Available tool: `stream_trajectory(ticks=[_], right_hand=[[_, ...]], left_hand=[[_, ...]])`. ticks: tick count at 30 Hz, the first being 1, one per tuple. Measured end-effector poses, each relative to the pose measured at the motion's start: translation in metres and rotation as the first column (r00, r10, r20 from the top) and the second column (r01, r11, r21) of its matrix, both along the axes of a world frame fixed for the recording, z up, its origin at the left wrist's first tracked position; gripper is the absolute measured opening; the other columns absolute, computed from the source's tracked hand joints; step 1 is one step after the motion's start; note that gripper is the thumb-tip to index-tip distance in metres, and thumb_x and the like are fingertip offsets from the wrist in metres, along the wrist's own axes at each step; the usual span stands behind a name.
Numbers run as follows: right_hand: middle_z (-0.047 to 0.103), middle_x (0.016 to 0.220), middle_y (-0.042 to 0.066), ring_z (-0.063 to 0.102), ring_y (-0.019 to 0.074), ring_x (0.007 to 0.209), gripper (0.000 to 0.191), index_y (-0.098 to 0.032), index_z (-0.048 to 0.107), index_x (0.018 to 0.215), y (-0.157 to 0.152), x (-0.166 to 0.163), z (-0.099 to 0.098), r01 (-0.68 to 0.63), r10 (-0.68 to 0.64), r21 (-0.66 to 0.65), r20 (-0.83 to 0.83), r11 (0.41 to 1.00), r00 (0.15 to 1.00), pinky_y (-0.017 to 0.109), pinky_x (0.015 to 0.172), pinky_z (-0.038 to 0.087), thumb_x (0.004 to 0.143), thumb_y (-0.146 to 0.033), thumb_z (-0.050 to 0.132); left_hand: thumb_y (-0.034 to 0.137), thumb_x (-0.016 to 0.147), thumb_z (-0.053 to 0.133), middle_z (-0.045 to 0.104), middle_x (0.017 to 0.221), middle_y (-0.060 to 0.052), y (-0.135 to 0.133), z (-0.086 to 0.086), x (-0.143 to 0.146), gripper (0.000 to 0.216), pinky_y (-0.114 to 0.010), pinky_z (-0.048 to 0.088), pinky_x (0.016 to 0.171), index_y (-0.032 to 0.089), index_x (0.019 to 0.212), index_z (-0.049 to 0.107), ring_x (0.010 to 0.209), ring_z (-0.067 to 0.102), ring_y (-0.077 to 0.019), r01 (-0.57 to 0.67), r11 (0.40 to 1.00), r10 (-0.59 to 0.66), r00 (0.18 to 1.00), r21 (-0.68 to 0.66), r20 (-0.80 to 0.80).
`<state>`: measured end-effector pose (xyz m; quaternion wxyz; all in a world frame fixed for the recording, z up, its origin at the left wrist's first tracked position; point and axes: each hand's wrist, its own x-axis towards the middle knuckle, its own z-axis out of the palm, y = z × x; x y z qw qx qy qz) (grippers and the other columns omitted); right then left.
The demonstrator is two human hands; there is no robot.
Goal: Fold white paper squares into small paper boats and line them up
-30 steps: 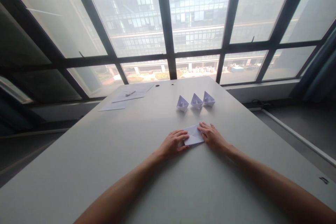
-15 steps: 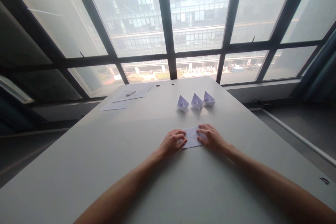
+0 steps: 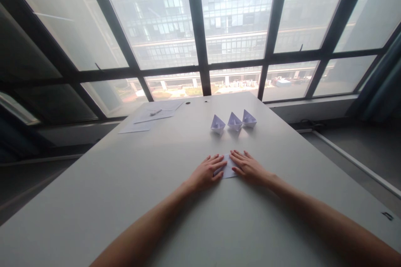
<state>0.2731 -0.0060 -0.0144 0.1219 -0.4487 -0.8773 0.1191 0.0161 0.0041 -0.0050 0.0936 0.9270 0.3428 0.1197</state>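
A folded piece of white paper (image 3: pixel 229 170) lies flat on the white table (image 3: pixel 125 187). On its left part rests my left hand (image 3: pixel 207 172), fingers stretched out over the paper. My right hand (image 3: pixel 249 167) lies flat across the right part, its fingers also extended. Between the two hands a strip of the paper shows; its side edges are hidden under them. Beyond the hands stand three folded paper boats in a row: a left one (image 3: pixel 217 124), a middle one (image 3: pixel 234 122) and a right one (image 3: pixel 249 119).
Toward the far left of the table lie several white paper sheets (image 3: pixel 134 126) with a small pale object (image 3: pixel 155 112) on top, its kind unclear. A round dark-rimmed hole (image 3: pixel 188 103) is near the far edge. Large windows (image 3: pixel 234 16) rise behind the table.
My fingers were curled at the paper's sides; now they are stretched flat over it. Both hands have slid inward, covering more of the paper. The boats have stayed in place.
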Motion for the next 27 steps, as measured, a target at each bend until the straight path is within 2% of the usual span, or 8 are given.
stream_trajectory(ticks=[9, 23, 27], right_hand=[[0.020, 0.161, 0.015, 0.015, 0.0249, 0.150, 0.074, -0.010, 0.023, 0.156, -0.0005, -0.0015, -0.0026, 0.153, -0.152, -0.017, 0.046, 0.988, 0.987, 0.047, 0.121, 0.007, 0.098, -0.056, 0.031], [0.023, 0.160, 0.017, 0.017, 0.0249, 0.150, 0.072, -0.010, 0.025, 0.155, 0.0002, -0.0011, -0.0043, 0.135, -0.135, -0.005, 0.017, 0.991, 0.991, 0.048, 0.121, 0.008, 0.098, -0.054, 0.034], [0.021, 0.161, 0.015, 0.016, 0.0244, 0.150, 0.069, -0.014, 0.027, 0.155, -0.0006, -0.0005, -0.0024, 0.122, -0.122, -0.010, 0.013, 0.992, 0.992, 0.049, 0.121, 0.009, 0.099, -0.054, 0.033]], left_hand=[[0.032, 0.096, 0.052, 0.040, 0.155, -0.004, -0.0003, 0.0017, 0.0016, 0.049, -0.047, 0.024, 0.120, 0.029, 0.145, 0.048, 0.145, 0.033, -0.0252, -0.008, 1.000, 0.008, 1.000, -0.012, -0.003], [0.033, 0.096, 0.054, 0.042, 0.154, -0.004, 0.0002, 0.0006, 0.0005, 0.049, -0.047, 0.025, 0.119, 0.030, 0.144, 0.049, 0.144, 0.034, -0.0253, -0.008, 1.000, 0.009, 1.000, -0.017, 0.028], [0.031, 0.095, 0.054, 0.042, 0.154, -0.003, 0.0004, 0.0006, 0.0003, 0.049, -0.046, 0.025, 0.120, 0.030, 0.144, 0.048, 0.144, 0.034, -0.0252, -0.004, 1.000, 0.005, 1.000, -0.018, 0.023]])
